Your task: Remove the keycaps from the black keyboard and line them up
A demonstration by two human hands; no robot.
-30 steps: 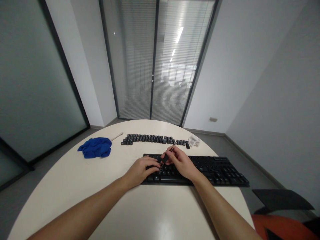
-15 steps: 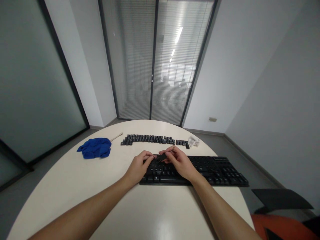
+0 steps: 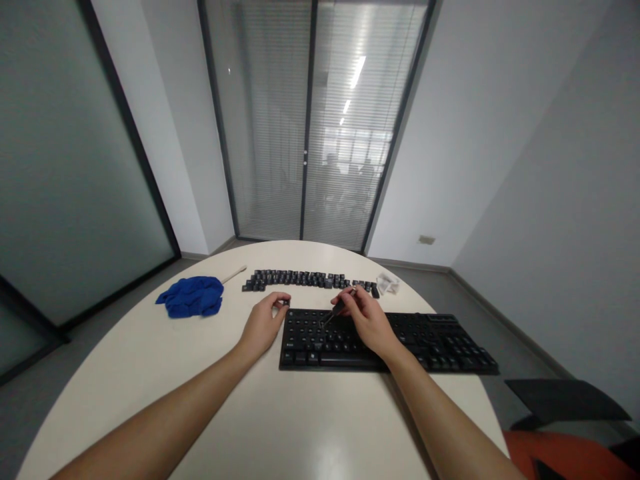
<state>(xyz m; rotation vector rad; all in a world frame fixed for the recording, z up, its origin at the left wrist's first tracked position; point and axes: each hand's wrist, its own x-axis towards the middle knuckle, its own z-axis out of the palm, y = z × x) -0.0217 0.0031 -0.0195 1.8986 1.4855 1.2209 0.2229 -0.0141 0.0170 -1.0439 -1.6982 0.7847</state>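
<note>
A black keyboard (image 3: 345,360) lies on the round cream table, with keycaps gone from part of its upper rows. My right hand (image 3: 363,317) is closed on a small dark tool (image 3: 330,317) with thin wire-like prongs, their tips over the left part of the keyboard. Just beyond the keyboard's upper left corner, my left hand (image 3: 265,320) has its thumb and fingertips pinched on a small dark piece, apparently a keycap (image 3: 286,302). Removed keycaps (image 3: 300,278) stand in rows behind the keyboard.
A crumpled blue cloth (image 3: 193,297) lies at the left on the table (image 3: 150,373), beside a light-coloured stick or brush (image 3: 234,274). A clear plastic bag (image 3: 388,283) sits behind the keyboard. An orange and black chair (image 3: 560,460) stands at the lower right.
My left hand has moved left, away from the tool and off the keyboard, with the small dark piece. My right hand has shifted slightly right and up, its tool now pointing down-left.
</note>
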